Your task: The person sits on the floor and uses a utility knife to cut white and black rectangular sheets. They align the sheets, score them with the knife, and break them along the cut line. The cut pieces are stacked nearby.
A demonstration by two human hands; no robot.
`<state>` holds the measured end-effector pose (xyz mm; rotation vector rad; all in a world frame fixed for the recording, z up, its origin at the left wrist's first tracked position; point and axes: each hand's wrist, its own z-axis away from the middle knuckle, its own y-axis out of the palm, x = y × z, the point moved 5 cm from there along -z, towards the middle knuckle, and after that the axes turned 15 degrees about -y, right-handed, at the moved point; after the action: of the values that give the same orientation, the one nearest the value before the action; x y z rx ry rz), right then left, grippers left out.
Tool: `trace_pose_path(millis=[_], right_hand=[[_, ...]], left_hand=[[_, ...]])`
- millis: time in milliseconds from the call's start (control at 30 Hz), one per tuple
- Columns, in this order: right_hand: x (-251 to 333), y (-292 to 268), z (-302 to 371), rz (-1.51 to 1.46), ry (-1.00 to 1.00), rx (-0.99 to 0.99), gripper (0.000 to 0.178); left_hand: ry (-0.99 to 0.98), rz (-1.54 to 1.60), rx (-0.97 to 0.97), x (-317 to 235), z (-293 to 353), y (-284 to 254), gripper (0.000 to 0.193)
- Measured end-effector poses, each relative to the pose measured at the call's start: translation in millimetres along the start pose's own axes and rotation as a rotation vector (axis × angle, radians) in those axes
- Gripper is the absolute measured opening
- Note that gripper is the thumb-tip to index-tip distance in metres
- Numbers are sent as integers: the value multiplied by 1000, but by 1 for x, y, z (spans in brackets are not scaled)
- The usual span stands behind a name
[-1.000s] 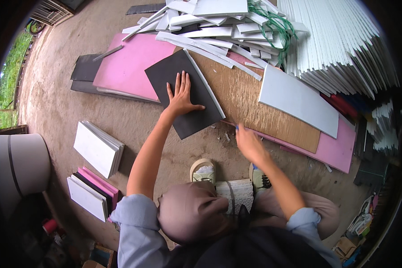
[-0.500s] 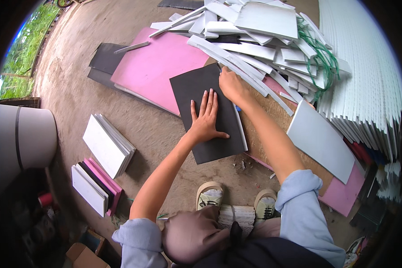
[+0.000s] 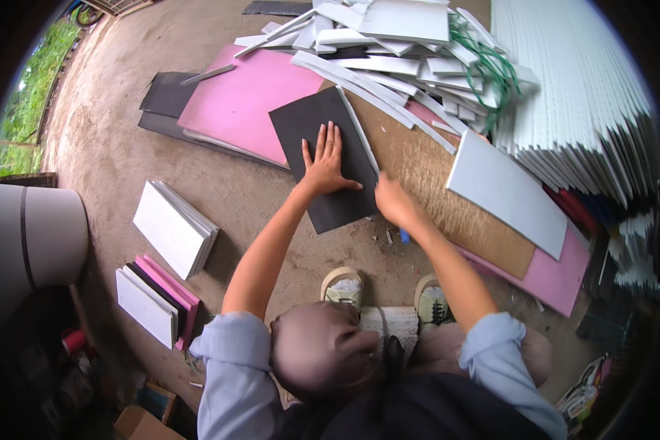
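My left hand (image 3: 325, 165) lies flat on a black foam sheet (image 3: 308, 125), fingers spread, pressing it against the brown board (image 3: 418, 158). A narrow white strip (image 3: 359, 128) shows along the sheet's right edge. At that edge, near the lower right corner, my right hand (image 3: 396, 201) is closed in a fist, slightly blurred. A small blue end (image 3: 404, 235) juts out below the fist and looks like the handle of a cutter knife. Its blade is hidden.
A pink sheet (image 3: 235, 103) lies beyond the black one. White offcuts (image 3: 396, 44) with green twine (image 3: 491, 73) are heaped at the back. A white panel (image 3: 502, 191) rests on the board's right. White stacked boards (image 3: 172, 227) and a mixed stack (image 3: 154, 304) stand left.
My right hand has drawn down along the black sheet's right edge, from its top corner toward the lower corner. My left hand stays on the sheet. The whole view has shifted slightly.
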<state>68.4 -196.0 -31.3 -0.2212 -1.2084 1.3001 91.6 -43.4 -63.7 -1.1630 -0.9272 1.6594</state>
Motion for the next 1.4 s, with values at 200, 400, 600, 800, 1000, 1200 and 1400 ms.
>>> trace_pose_path(millis=[200, 400, 600, 800, 1000, 1200, 1400], right_hand=[[-37, 46, 117, 115, 26, 231, 28], [-11, -20, 67, 27, -93, -64, 24], [19, -76, -88, 154, -224, -305, 22], [40, -64, -162, 137, -253, -280, 28], [31, -56, -185, 46, -159, -143, 29], [25, -42, -132, 58, 4, -54, 31], [-4, 10, 49, 59, 45, 58, 27]], left_hand=[[-6, -55, 19, -6, -11, 3, 137], [-12, -33, -8, 0, -8, 2, 137], [-1, -3, 20, -8, -2, 0, 135], [-7, 24, 53, -4, 4, -9, 133], [0, 60, 48, -8, 4, -12, 131], [-23, 48, 18, -5, 2, -7, 132], [-26, 32, -7, 1, -1, -5, 134]])
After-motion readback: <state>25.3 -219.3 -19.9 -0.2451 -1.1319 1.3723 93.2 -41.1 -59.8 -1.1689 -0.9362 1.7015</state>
